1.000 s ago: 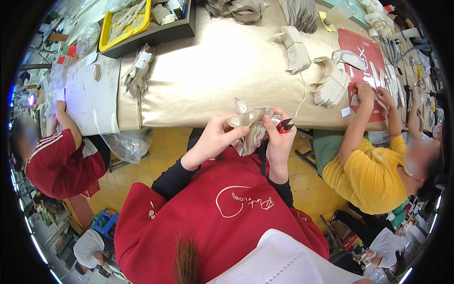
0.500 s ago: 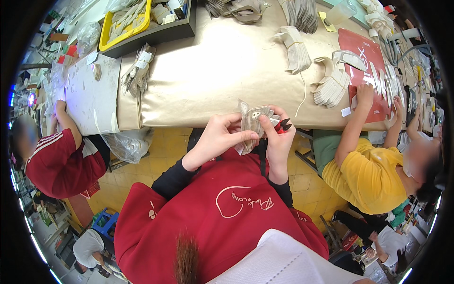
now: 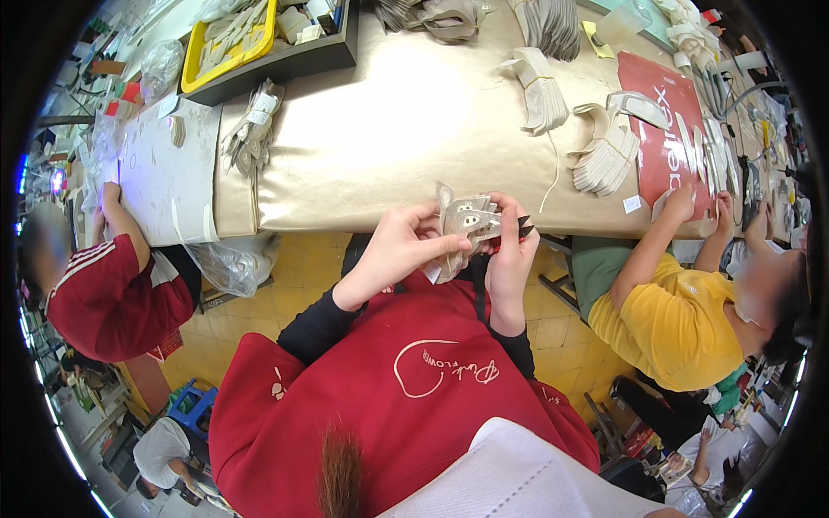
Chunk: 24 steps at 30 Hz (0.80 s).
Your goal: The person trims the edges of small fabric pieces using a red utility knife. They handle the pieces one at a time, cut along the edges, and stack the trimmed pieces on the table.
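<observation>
My left hand (image 3: 399,249) is closed around a small stack of beige-grey cut pieces (image 3: 458,226), its thumb across their near side. Small dark-centred eyelets show on the top pieces, which fan out unevenly at the far end. Against the right side of this stack, my right hand (image 3: 511,268) has its fingers bent in. Tucked in that same hand is a pair of red-handled snips (image 3: 524,228), dark tips poking out past the fingers; most of the handle is hidden. Both hands are held just over the table's near edge.
A tied bundle of similar pieces (image 3: 255,129) lies left on the gold-covered table (image 3: 371,147). Behind it is a black tray (image 3: 315,60) with a yellow bin (image 3: 192,65). Strip bundles (image 3: 540,91) lie right. A yellow-shirted person (image 3: 682,319) works at a red sheet (image 3: 661,112); another person (image 3: 121,285) sits left.
My right fingers have shifted at the stack, and the top pieces lie at a different angle. The snips show less red now. The right-hand co-worker's hands and the red sheet have moved nearer.
</observation>
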### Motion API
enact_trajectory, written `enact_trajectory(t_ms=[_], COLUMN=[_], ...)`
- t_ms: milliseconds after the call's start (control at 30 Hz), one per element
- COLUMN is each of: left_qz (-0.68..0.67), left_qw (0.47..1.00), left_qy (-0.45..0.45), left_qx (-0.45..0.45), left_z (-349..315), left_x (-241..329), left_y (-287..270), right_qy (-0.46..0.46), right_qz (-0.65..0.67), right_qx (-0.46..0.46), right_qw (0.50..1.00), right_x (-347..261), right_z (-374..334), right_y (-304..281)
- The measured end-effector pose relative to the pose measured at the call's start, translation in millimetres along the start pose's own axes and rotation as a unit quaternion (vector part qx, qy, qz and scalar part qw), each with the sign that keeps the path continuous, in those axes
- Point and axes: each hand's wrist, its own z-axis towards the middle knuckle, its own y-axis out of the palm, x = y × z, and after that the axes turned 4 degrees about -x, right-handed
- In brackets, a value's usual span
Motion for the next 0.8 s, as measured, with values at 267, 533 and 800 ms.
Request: enact_trajectory(t_ms=[267, 533, 800], left_qz=[-0.047, -0.067, -0.055], left_qw=[0.998, 0.997, 0.998], left_qy=[0.041, 0.047, 0.019], left_qx=[0.021, 0.006, 0.024], left_z=[-4, -6, -5], left_x=[2, 4, 12], left_y=[3, 2, 2], right_qy=[-0.009, -0.007, -0.002], right_qz=[-0.031, -0.037, -0.029], right_qx=[0.006, 0.018, 0.0], right_qw=[0.999, 0.999, 1.0], right_x=[1, 0, 3], right_z=[1, 1, 1], right_y=[5, 5, 2])
